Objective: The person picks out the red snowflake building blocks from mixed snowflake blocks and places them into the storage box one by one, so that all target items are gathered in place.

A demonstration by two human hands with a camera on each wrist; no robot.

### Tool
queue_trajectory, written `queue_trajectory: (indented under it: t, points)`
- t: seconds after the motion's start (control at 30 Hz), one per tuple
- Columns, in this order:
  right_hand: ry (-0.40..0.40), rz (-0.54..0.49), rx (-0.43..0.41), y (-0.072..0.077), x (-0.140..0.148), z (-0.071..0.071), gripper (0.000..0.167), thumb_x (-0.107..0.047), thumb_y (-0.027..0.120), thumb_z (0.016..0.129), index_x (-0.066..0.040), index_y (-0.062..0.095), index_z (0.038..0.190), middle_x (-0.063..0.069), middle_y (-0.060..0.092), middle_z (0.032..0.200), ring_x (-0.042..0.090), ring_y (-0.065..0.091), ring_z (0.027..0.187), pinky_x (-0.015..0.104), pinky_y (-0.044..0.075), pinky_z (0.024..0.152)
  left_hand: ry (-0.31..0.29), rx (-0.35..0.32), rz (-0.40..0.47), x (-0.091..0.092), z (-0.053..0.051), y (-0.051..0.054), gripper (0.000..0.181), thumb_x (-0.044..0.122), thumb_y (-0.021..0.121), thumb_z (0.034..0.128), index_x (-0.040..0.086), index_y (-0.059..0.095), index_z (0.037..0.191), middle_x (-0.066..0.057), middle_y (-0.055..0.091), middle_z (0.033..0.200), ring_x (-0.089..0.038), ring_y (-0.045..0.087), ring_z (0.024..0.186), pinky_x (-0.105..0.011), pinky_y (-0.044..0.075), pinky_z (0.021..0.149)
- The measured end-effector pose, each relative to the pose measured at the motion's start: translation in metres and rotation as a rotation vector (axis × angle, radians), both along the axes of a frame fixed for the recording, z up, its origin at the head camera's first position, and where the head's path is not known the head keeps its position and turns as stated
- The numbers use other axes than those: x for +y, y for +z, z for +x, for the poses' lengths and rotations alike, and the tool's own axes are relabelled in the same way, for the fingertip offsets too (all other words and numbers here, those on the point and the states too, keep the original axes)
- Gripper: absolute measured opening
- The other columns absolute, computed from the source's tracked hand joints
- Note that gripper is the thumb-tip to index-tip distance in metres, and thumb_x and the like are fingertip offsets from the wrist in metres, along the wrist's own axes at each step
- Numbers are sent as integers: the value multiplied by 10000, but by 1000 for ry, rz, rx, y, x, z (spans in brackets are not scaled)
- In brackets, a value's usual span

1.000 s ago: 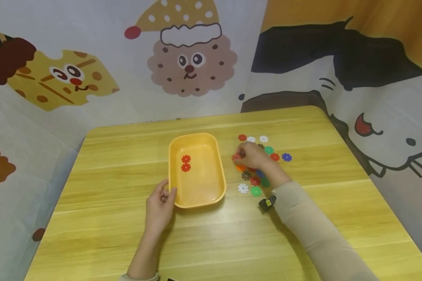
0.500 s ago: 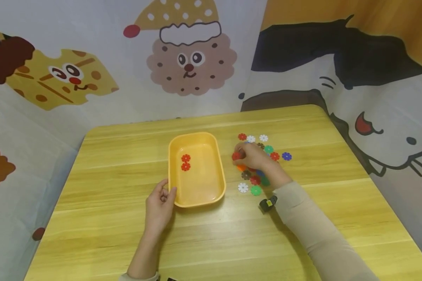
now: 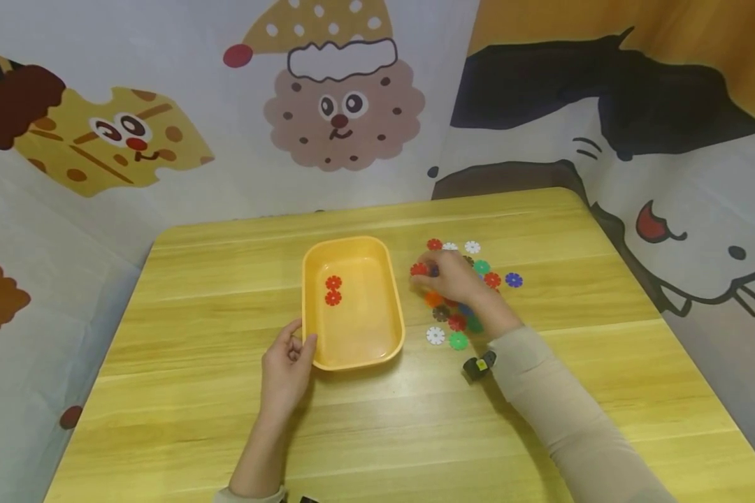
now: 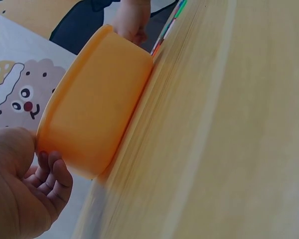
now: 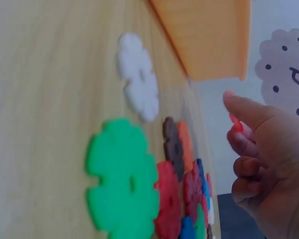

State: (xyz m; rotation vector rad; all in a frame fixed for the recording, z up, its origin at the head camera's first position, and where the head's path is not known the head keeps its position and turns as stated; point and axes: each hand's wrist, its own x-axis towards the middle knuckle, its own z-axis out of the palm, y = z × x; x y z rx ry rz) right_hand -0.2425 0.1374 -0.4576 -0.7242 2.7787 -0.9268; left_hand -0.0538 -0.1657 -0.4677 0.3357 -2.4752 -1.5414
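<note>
Backdrop: white cloth (image 3: 189,42) printed with cartoon figures, behind a wood-grain table (image 3: 377,440).
Tray: yellow, rectangular, flat on the table (image 3: 358,335); 2 red flower-shaped discs (image 3: 333,290) lie in it, 1 nearer the person than the other.
Left hand: pinches the tray's near left corner, thumb over the rim, other fingers curled outside (image 3: 284,374).
Right hand: thumb and fingertips nearly closed (image 3: 453,276), pinching 1 red disc (image 3: 418,269) above the tabletop, between tray and loose discs.
Loose discs: clustered right of the tray, including white (image 3: 435,336), green (image 3: 458,341), orange (image 3: 433,299) and blue (image 3: 514,280).
</note>
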Motion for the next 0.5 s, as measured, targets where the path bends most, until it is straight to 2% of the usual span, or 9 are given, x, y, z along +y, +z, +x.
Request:
queue_trajectory:
  t: [0.1, 0.2, 0.33, 0.5]
  points:
    - [-15, -36, 32, 4, -4, 2, 451, -328, 783, 905, -37, 679, 1234, 64, 666, 959, 175, 570, 697, 340, 506, 660, 1, 1, 6, 0, 0, 0, 411, 109, 662, 987, -30, 573, 1363, -74, 566, 745, -136, 486, 593, -210, 411, 500]
    - [-8, -102, 43, 10, -9, 7, 448, -297, 785, 906, -16, 677, 1237, 79, 672, 979, 162, 549, 632, 316, 490, 596, 1, 3, 5, 1, 0, 1, 412, 110, 663, 987, -33, 572, 1362, -71, 566, 745, -137, 487, 596, -209, 414, 504]
    - [24, -195, 50, 15, -16, 13, 438, -269, 786, 904, 6, 677, 1226, 63, 660, 949, 156, 478, 563, 274, 423, 504, -2, 3, 3, 1, 0, 2, 414, 109, 662, 987, -39, 570, 1362, -68, 564, 742, -136, 484, 596, -208, 412, 505]
    - [67, -252, 82, 19, -28, 19, 399, -261, 799, 891, -16, 696, 1189, 28, 643, 915, 167, 455, 564, 245, 391, 494, -6, -5, 8, 1, 0, 2, 417, 109, 659, 989, -43, 565, 1365, -71, 567, 744, -133, 485, 590, -207, 412, 500]
